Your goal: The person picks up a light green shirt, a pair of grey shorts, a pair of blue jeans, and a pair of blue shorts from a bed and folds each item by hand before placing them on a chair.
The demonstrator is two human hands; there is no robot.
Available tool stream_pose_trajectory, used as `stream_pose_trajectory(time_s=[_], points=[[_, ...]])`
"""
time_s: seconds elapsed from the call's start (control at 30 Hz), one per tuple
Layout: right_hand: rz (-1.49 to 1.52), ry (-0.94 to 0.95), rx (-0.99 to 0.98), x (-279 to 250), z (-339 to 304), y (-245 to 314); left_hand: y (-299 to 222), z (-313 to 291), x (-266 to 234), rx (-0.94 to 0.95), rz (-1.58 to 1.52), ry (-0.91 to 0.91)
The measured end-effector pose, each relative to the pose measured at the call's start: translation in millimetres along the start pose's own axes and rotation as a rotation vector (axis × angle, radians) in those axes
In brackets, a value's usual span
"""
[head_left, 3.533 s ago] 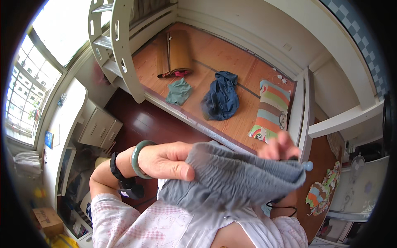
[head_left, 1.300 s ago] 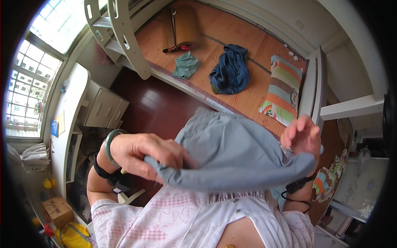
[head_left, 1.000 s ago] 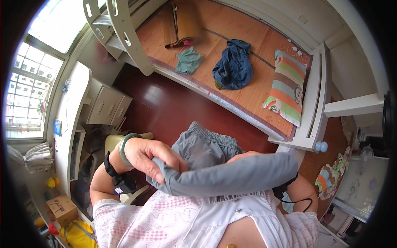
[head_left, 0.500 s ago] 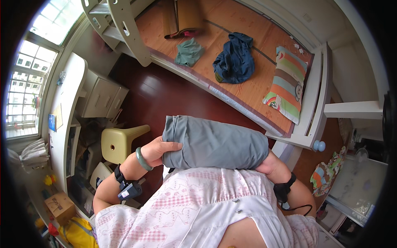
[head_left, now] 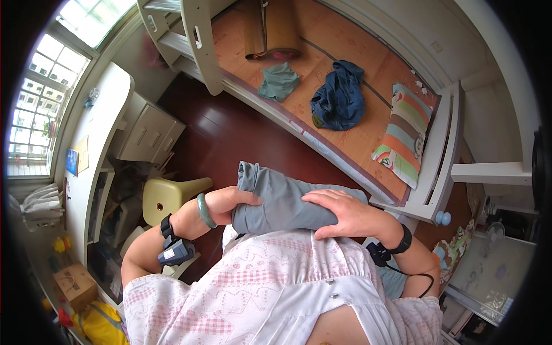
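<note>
A folded bundle of smooth grey cloth, possibly a garment, is in front of my chest. My left hand grips its left end, thumb on top and fingers hidden underneath. My right hand lies flat across the top of the bundle towards its right, fingers stretched and thumb apart. Some of the cloth's right end shows beyond those fingers; the rest is covered by my hand and forearm. On the bed ahead lie a crumpled dark blue garment and a small pale green cloth.
The bed with its orange mat is ahead, holding a striped pillow and a rolled brown mat. A white ladder stands at its left. At my left are a yellow stool, white drawers and a cardboard box.
My right hand has moved from the bundle's right end onto its top and lies flat there. The bundle looks shorter and less smooth. My left hand keeps its grip.
</note>
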State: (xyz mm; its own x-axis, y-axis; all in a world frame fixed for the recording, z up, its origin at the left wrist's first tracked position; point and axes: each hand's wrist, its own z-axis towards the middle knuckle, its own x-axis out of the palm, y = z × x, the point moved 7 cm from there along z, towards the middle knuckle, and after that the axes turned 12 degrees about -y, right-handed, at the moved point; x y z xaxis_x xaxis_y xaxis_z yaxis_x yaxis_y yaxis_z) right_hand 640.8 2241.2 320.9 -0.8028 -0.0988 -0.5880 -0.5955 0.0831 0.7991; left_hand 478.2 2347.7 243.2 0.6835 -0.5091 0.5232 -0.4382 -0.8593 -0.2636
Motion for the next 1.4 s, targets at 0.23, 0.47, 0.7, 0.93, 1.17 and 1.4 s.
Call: stream_pose_trajectory(time_s=[0.23,0.47,0.7,0.93,1.17,1.4], points=[[0.044,0.126,0.337,46,33,-34,-31,7,-38,-0.03,-0.216,0.089],[0.513,-0.396,0.496,17,59,-110,-80,19,-110,0.244,-0.472,-0.015],[0.647,-0.521,0.756,-24,104,-253,-55,44,-133,0.2,-0.697,-0.143],[-0.004,-0.83,0.374,-145,241,-326,-42,63,-137,0.225,-0.905,-0.268],[-0.378,-0.685,0.2,-110,385,-392,-40,106,-131,0.192,-1.095,-0.346],[-0.145,-0.187,0.561,41,390,-528,-24,153,-130,0.058,-1.152,-0.451]])
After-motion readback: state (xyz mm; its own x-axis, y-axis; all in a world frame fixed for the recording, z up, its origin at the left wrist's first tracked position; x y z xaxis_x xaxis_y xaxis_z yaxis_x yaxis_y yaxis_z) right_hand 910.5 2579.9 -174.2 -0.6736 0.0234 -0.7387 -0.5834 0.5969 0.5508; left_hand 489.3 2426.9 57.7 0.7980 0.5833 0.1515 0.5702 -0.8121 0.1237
